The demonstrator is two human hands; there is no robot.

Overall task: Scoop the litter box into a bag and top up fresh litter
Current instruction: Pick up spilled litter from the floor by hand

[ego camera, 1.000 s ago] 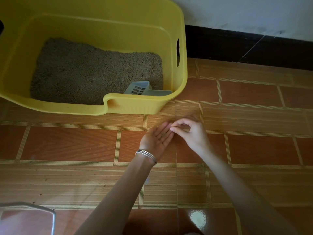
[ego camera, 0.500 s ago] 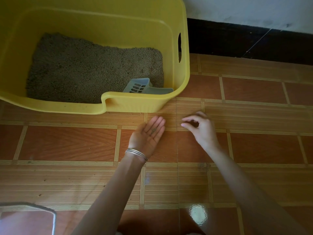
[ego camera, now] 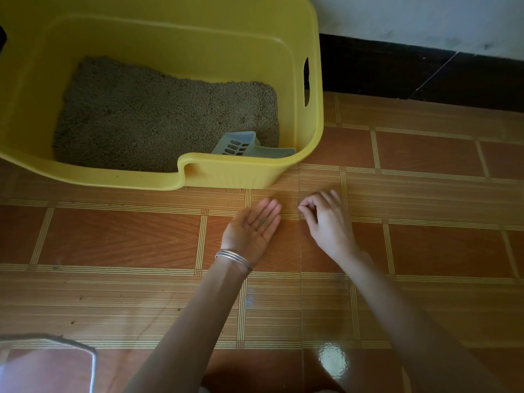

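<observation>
A few stray litter grains are cradled in the flat, upturned left hand, while the right hand, fingertips pinched just beside it, is held nearer the scoop lying in the litter box directly ahead.

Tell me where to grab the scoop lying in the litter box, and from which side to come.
Grip the flat handle of the scoop, the end pointing toward the litter box's right wall. Come down from above over the near rim: the slotted head lies toward the litter, and the near wall hides the scoop's lower edge. The right hand is nearer; the left hand carries grains.
</observation>
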